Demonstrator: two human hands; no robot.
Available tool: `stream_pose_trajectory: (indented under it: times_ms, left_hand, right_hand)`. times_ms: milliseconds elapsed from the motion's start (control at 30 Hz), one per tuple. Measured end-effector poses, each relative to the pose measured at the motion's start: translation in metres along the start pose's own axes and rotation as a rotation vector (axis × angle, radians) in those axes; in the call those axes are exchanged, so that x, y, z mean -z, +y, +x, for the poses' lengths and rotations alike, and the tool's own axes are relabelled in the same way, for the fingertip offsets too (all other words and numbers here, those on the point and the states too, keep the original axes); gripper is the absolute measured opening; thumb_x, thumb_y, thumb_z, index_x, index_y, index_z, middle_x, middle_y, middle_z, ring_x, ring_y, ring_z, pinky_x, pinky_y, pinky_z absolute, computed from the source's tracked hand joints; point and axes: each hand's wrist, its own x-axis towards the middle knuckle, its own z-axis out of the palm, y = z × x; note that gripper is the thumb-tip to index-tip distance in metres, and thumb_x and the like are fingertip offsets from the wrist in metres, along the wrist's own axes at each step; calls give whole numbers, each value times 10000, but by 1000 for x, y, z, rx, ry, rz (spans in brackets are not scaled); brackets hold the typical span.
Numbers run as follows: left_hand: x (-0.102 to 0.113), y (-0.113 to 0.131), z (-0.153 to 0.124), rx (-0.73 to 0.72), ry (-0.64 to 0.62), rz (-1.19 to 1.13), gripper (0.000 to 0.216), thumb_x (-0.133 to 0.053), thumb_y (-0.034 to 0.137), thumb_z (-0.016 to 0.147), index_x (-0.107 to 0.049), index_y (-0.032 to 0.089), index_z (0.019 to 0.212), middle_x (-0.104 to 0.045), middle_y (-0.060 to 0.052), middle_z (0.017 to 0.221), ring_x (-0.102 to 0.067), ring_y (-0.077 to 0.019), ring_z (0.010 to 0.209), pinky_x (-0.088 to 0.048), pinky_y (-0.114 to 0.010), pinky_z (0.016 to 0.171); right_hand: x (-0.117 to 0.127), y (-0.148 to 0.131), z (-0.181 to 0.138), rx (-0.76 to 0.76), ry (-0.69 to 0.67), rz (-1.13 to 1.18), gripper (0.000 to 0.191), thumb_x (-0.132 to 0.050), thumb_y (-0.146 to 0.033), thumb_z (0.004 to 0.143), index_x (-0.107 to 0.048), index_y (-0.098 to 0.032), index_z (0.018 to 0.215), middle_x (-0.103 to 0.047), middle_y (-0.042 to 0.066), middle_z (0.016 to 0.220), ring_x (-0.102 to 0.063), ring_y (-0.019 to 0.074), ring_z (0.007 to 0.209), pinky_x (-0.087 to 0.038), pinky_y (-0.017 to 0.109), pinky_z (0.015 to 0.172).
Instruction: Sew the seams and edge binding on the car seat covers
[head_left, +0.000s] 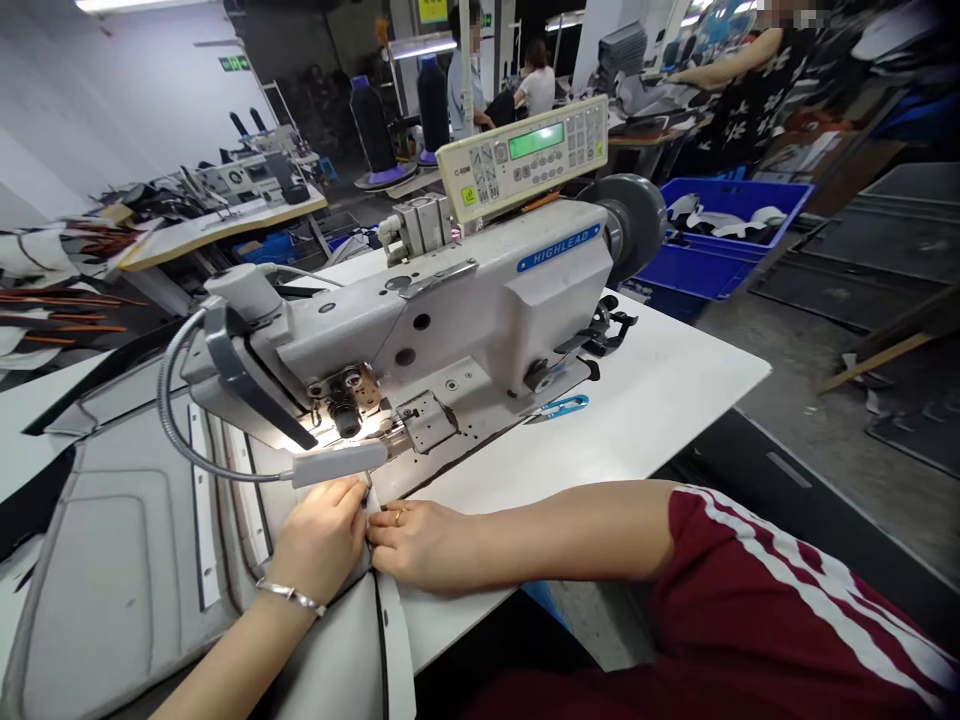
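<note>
In the head view we see the left hand (321, 540) and the right hand (420, 542) lying side by side on a grey padded panel (112, 540) spread over the white tabletop (660, 400), just in front of the needle area of a sewing machine (450, 320). The left grip is pressed flat on the panel's edge with the fingers curled down; the fingertips (358, 492) hide whatever lies beneath them, so we cannot tell whether they pinch the fabric or only press it. The right grip lies flat too, its fingers together and pointing toward the left hand, touching a narrow white strip (394, 620) that runs off the tabletop's near edge. A bracelet (291, 594) sits on the left wrist, a ring (398, 517) on the right hand. The needle itself is washed out by the glare of a gooseneck lamp (337, 462) and is hard to make out. Small blue-handled snips (559, 407) lie on the tabletop beside the machine's base, well apart from both hands. The control panel (525, 155) stands above the machine; its readout is too small to read. The panel's left part is cut off by the frame.
</note>
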Motion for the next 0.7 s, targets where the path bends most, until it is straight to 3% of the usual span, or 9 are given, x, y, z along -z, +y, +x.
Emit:
stream_pose_trajectory:
  times_ms: [167, 300, 367, 467, 533, 633, 700]
  left_hand:
    - [-10, -9, -1, 84, -84, 74, 265, -470, 157, 850, -701, 176, 979, -738, -52, 910, -685, -230, 786, -524, -325, 638]
    - [-16, -11, 6, 202, -293, 135, 305, -483, 186, 846, -728, 208, 1025, -736, -53, 815, -679, -247, 695, -511, -342, 609]
    - [-15, -9, 14, 262, -393, 141, 326, -468, 191, 862, -730, 204, 1056, -741, -75, 853, -687, -263, 731, -527, -357, 639]
    - [2, -7, 23, 300, -484, 79, 361, -423, 225, 920, -700, 172, 1145, -730, -118, 1048, -692, -279, 906, -558, -388, 791]
    - [23, -11, 18, 255, -542, 15, 406, -402, 215, 938, -633, 169, 1269, -678, -120, 1217, -646, -262, 1092, -525, -393, 954]
    - [56, -28, -19, 229, -665, 117, 700, -424, 18, 795, -459, 272, 1447, -486, -51, 1485, -427, -257, 1381, -397, -465, 1125]
    - [70, -47, -53, 312, -752, 275, 883, -408, -52, 701, -373, 352, 1485, -379, -31, 1559, -375, -329, 1411, -413, -561, 1081]
  right_hand:
    - [1, 5, 1, -38, -117, 77, 212, -471, -164, 898, -625, -105, 1032, -638, 153, 1231, -525, 248, 1248, -399, 430, 1066]
    - [-2, 11, 6, -88, -135, 194, 252, -539, -154, 857, -618, -82, 1085, -594, 160, 1319, -471, 260, 1313, -382, 448, 1091]
    - [-4, 13, 9, -117, -96, 258, 225, -554, -128, 826, -635, -86, 1031, -638, 152, 1245, -518, 258, 1257, -401, 442, 1074]
    - [-3, 12, 11, -199, 41, 357, 174, -542, -158, 854, -644, -102, 984, -694, 121, 1023, -630, 209, 1002, -492, 361, 937]
    - [1, 8, 8, -171, 163, 420, 256, -570, -293, 905, -628, -113, 1078, -669, 120, 1071, -633, 178, 960, -511, 296, 874]
    - [8, -2, 4, 50, 210, 387, 478, -569, -478, 925, -546, -183, 1301, -572, 108, 1304, -603, 172, 1095, -499, 258, 868]
    - [11, -11, 6, 173, 133, 315, 502, -529, -495, 949, -507, -231, 1376, -533, 109, 1362, -596, 179, 1127, -493, 263, 862]
